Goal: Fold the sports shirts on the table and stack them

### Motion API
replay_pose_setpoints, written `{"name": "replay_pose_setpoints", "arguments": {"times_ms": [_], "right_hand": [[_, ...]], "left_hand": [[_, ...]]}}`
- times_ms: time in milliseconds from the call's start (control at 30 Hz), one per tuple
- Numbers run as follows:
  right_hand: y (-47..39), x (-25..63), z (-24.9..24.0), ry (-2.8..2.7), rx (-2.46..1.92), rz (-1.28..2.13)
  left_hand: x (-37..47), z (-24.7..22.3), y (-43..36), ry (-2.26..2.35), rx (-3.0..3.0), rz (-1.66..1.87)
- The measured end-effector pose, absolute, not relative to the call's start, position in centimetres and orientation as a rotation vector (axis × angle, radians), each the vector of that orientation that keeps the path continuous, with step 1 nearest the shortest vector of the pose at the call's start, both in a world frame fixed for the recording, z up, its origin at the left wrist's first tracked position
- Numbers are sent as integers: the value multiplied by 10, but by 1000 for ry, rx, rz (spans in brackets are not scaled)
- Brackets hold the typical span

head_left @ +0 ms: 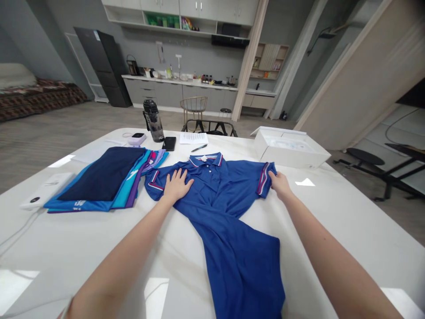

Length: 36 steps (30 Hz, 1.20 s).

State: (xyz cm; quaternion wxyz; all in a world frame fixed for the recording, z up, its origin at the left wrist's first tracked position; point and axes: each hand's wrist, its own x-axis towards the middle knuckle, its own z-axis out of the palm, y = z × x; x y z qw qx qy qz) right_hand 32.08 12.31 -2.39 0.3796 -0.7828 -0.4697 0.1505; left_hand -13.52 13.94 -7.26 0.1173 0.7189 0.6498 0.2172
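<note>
Currently, I see through the head view a blue polo shirt [206, 186] on the white table [315, 217], between the two hands, with its collar turned away from the person. The left hand [178, 185] lies flat on the chest part, its fingers spread and gripping nothing. The right hand [280, 184] has its fingers closed on the edge of a sleeve [264, 179]; how much cloth is in this pinch I cannot tell, because it is too small for me.

My worry is the lower body of the shirt, which lies twisted to one side: if the sleeve is pulled now, the twist may tighten into creases. With a light left palm, the whole shirt could slide, and its other sleeve might disturb the stack of clothes [106, 175] just beside it.
</note>
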Motion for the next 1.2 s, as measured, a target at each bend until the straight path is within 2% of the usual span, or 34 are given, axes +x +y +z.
{"name": "replay_pose_setpoints", "arguments": {"times_ms": [167, 300, 367, 467, 667, 733, 967, 1200], "right_hand": [[74, 399, -32, -1047, -2350, 442], [70, 387, -30, -1168, -2437, 100], [83, 359, -29, -1395, -2302, 15], [115, 307, -30, -1705, -2085, 92], [183, 239, -38, -1805, -2061, 150], [202, 230, -42, -1831, -2089, 147], [251, 225, -52, -2027, -2009, 198], [310, 246, -38, -1861, -2103, 51]], "left_hand": [[-129, -66, 137, 1839, 2166, 555], [-121, -56, 139, 1890, 2223, 837], [-114, -48, 145, 1884, 2257, 944], [-103, -36, 164, 1885, 2295, 941], [-82, -25, 231, 2014, 2185, 626], [-77, -26, 255, 1970, 2070, 536], [-62, -44, 319, 1712, 1628, 762], [-26, -30, 360, 1879, 2095, 679]]}}
